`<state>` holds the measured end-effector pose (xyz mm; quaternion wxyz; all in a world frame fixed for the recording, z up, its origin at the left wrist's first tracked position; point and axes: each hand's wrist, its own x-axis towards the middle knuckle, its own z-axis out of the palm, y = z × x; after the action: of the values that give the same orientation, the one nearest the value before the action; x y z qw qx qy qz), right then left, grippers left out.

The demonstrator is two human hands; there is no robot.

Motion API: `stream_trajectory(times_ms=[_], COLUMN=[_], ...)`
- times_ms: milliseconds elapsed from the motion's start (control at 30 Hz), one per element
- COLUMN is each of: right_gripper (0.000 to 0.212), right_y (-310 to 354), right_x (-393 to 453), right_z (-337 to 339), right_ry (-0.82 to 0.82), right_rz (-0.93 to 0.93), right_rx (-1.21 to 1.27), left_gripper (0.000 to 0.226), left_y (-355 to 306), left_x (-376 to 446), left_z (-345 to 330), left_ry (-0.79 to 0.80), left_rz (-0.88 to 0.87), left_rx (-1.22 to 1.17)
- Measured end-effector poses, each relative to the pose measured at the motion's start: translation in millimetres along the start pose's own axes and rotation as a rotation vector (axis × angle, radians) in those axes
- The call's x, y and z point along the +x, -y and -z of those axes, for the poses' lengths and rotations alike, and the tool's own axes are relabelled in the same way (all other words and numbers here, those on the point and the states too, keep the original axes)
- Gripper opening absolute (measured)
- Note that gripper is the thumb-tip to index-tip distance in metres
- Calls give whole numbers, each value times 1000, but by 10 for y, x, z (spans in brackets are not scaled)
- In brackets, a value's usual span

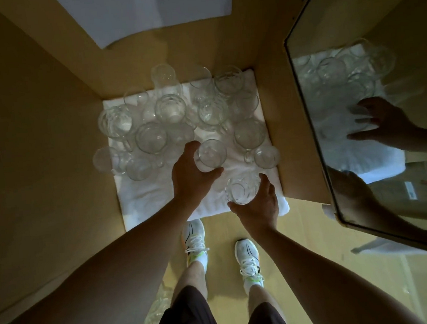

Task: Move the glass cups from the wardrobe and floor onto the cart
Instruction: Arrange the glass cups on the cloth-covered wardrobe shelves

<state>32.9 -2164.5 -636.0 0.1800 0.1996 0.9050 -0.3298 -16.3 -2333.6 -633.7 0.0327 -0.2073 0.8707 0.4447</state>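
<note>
Reaching down into the wardrobe, your left hand (187,174) curling around a glass cup (210,154) between thumb and fingers, your right hand (256,204) clasping another cup (240,190), both on the white towel (156,198).

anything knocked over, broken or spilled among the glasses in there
Nothing looks broken or spilled. The glass cups stand upright, crowded on the white towel. One at the far left sits partly off the towel's edge. Each hand, left and right, grips a cup.
</note>
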Motion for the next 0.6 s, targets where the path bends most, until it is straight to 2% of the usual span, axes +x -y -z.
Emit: stream_trajectory(times_ms=[433, 600], right_gripper=[120, 119], right_y=[1162, 1723], right_x=[-331, -540], right_z=[994, 1464], right_ry=[-70, -88], right_rz=[323, 461], right_rx=[51, 119], left_gripper=[77, 73], left_y=[-1072, -1522], left_x=[-392, -661], left_z=[1268, 1820], left_ry=[-353, -452], left_rz=[-111, -98], left_rx=[-57, -119])
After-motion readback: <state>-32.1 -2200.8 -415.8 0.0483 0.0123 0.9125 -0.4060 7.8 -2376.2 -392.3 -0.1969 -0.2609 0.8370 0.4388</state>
